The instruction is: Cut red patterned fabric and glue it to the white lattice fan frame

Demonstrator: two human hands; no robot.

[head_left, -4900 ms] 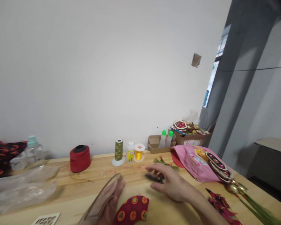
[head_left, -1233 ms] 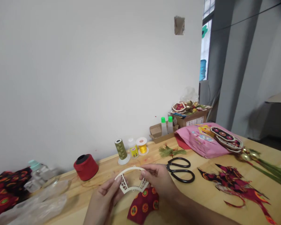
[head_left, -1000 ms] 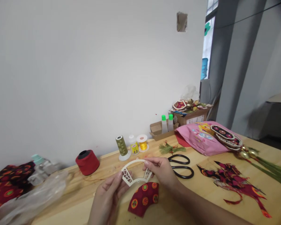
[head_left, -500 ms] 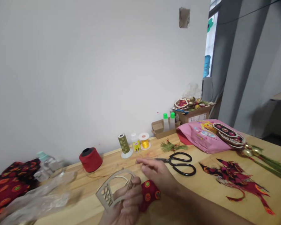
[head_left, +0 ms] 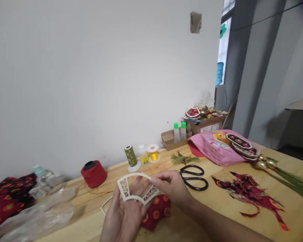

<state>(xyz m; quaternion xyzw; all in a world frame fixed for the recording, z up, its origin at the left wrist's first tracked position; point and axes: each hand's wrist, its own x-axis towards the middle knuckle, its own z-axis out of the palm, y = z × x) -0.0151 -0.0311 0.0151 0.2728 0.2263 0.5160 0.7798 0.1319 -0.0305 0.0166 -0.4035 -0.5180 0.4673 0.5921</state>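
A pale fan-shaped frame [head_left: 137,175] with lattice cut-outs at both ends lies over the palm of my left hand [head_left: 127,215]. That hand faces up with its fingers stretched out behind the frame. My right hand [head_left: 173,186] pinches the frame's upper right corner between thumb and fingers. Part of another thin pale frame [head_left: 102,209] shows to the left of my left hand, the rest of it hidden. Beneath the hands is a dark red patterned fabric piece [head_left: 156,213] on the wooden table. Just past my right hand lie black-handled scissors [head_left: 195,178], their blades mostly hidden.
A red thread cone [head_left: 94,174], green thread spool [head_left: 131,156], glue bottle [head_left: 143,156] and yellow spool [head_left: 154,155] line the wall. Fabric scraps [head_left: 249,193] and a pink bag [head_left: 214,148] lie right. Plastic bags [head_left: 45,215] and patterned cloth [head_left: 5,198] lie left.
My left hand has uncurled from around the fan-shaped frame and turned palm up. My right hand, earlier stretched out and apart from the frame, now pinches its corner. The view has shifted slightly.
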